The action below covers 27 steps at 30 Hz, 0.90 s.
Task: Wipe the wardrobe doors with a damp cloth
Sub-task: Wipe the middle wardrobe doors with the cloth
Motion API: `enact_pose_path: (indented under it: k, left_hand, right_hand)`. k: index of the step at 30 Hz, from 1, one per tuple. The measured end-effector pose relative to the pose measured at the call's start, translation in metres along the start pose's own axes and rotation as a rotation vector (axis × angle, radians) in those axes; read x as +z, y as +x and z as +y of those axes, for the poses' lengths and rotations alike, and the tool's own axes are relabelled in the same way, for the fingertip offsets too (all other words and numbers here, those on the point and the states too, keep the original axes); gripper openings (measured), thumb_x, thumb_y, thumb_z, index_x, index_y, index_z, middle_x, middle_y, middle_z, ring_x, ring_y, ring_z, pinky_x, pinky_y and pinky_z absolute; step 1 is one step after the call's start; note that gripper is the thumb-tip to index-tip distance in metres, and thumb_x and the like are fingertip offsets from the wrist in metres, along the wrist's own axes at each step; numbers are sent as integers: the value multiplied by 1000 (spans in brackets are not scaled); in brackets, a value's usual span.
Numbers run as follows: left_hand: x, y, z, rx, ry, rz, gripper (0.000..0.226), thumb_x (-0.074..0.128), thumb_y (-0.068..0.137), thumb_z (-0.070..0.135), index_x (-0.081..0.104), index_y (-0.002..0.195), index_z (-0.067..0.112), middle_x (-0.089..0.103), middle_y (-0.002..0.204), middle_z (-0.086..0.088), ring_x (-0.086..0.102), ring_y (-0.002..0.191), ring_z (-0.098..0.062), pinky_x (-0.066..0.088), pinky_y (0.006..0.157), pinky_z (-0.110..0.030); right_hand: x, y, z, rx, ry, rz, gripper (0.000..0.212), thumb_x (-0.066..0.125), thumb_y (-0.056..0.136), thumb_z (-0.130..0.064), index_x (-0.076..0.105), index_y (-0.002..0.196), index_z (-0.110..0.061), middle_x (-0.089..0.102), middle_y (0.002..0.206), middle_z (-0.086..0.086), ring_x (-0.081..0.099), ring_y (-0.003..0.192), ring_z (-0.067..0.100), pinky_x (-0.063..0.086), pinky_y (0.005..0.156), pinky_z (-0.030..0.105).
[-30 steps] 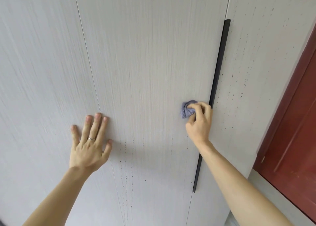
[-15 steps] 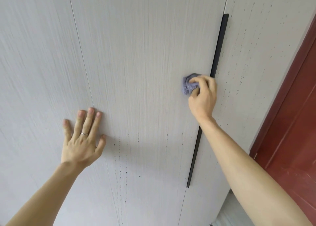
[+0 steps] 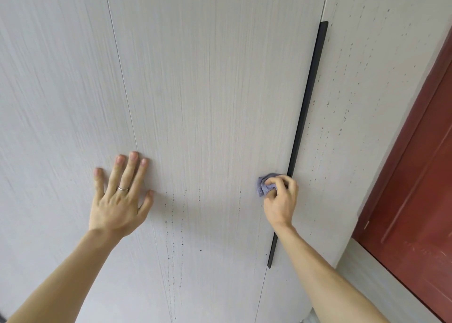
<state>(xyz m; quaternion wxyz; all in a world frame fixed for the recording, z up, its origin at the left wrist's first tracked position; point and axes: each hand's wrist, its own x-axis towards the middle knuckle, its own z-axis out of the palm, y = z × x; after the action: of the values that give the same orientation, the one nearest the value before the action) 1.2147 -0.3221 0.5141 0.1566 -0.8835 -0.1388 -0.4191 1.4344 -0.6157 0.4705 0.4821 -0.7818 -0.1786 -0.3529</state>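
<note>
Right hand (image 3: 281,200), fingers clenched on the cloth (image 3: 265,187), slides back down beside the handle (image 3: 308,102); left hand (image 3: 119,200) stays flat on the door (image 3: 208,78), fingers released; specks (image 3: 171,225) left of the handle remain unwiped.

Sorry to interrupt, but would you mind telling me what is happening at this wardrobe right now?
A person is wiping a pale wardrobe door. The right hand grips a bunched blue-grey cloth against it, beside the long black handle. The left hand rests flat over the panel seam, fingers spread. Dark specks dot the door lower down.
</note>
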Motion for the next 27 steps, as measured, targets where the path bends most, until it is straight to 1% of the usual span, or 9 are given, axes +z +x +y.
enact_pose_path:
  k: [1, 3, 5, 7, 11, 15, 18, 22, 27]
  left_hand:
    - [0, 0, 0, 4, 3, 0, 76, 34, 94, 46, 21, 160, 11, 7, 170, -3, 3, 156, -25, -13, 122, -52]
    - [0, 1, 1, 9, 7, 8, 75, 35, 95, 45, 22, 160, 11, 8, 170, -4, 4, 156, -26, -11, 122, -53]
    - [1, 0, 1, 6, 13, 20, 74, 36, 95, 43, 23, 160, 10, 10, 169, -5, 6, 156, -27, -8, 121, -55]
    - [1, -1, 3, 4, 12, 34, 73, 37, 95, 40, 23, 159, 9, 11, 169, -7, 8, 156, -29, -3, 121, -58]
    - [1, -4, 4, 9, -11, 62, 71, 39, 95, 36, 23, 160, 11, 12, 169, -6, 11, 155, -30, 6, 119, -63]
    - [1, -15, -6, 64, 17, 58, 69, 42, 95, 35, 28, 159, 14, 14, 169, -5, 15, 155, -28, 8, 122, -61]
    - [4, -25, -14, 71, 42, 41, 68, 42, 95, 38, 31, 158, 16, 17, 168, -5, 17, 155, -26, 6, 123, -59]
    - [9, -31, -14, 25, 60, 22, 70, 45, 95, 42, 30, 158, 17, 16, 169, -4, 17, 155, -25, 8, 122, -61]
    - [10, -34, -9, -2, 36, -29, 77, 44, 93, 48, 22, 161, 18, 9, 170, -3, 9, 156, -25, 7, 122, -61]
  right_hand:
    - [-3, 8, -7, 0, 19, 11, 44, 50, 69, 23, 70, 86, -12, 53, 109, 5, 55, 103, 30, 33, 88, 4]
    - [-8, 32, -25, -39, 70, 57, 42, 52, 73, 21, 72, 92, -11, 53, 112, 6, 56, 106, 25, 38, 90, 9]
    - [-10, 52, -49, -96, 127, 79, 41, 52, 77, 17, 73, 97, -12, 51, 113, 0, 54, 107, 12, 42, 88, 15]
    - [-7, 59, -68, -170, 138, 77, 40, 51, 78, 14, 74, 97, -12, 49, 112, -3, 50, 107, 3, 40, 89, 13]
    - [13, 17, -54, -295, 81, -24, 41, 53, 76, 17, 74, 96, -12, 53, 112, 5, 55, 101, 23, 40, 90, 17]
    - [22, -42, -22, -337, 28, -244, 46, 60, 73, 21, 74, 97, -15, 51, 111, 2, 50, 97, 18, 34, 88, 6]
    - [22, -28, -39, -325, 65, -203, 43, 57, 77, 18, 76, 98, -15, 50, 111, 1, 50, 97, 19, 36, 89, 9]
    - [22, 21, -100, -464, 178, -116, 32, 52, 89, 0, 76, 109, -12, 50, 115, 4, 56, 95, 25, 42, 89, 19]
    - [43, 6, -116, -642, 112, -143, 35, 58, 88, 3, 76, 111, -17, 51, 115, 2, 55, 91, 27, 48, 73, 29]
